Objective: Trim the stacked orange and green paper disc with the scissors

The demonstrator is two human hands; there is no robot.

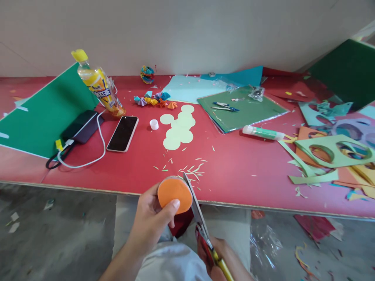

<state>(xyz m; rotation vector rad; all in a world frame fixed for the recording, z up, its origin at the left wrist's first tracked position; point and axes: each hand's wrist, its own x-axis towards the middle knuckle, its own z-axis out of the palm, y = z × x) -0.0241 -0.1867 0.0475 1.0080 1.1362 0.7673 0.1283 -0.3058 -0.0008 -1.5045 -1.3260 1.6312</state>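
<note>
Just off the near edge of the red worktop (234,171), the left hand (152,222) held an orange paper circle (175,194) in the air, its grip pinching the lower rim with the thumb across the face and the fingers behind. The right hand (218,259) was closed round the handles of a pair of scissors (197,208), whose blades lay nearly together against the circle's right edge. The circle looked light, thin and floppy, probably several sheets stacked; it would likely bend or crease if squeezed, so the flat rim opposite the blades seemed the sound place to hold it, clear of the cutting line. Fine pale green slivers (190,169) lay on the worktop just beyond the circle. Farther back sat a cluster of pale green circles (178,130), a small white cap (154,124), a phone (123,133) and a power bank (82,127) with its white cable, beside a tilted yellow-capped bottle (98,84). To the right lay a glue stick (263,133), green sheets with pens on them (243,109) and offcut paper with round holes (334,150). Nothing stood between the hands and the worktop.
</note>
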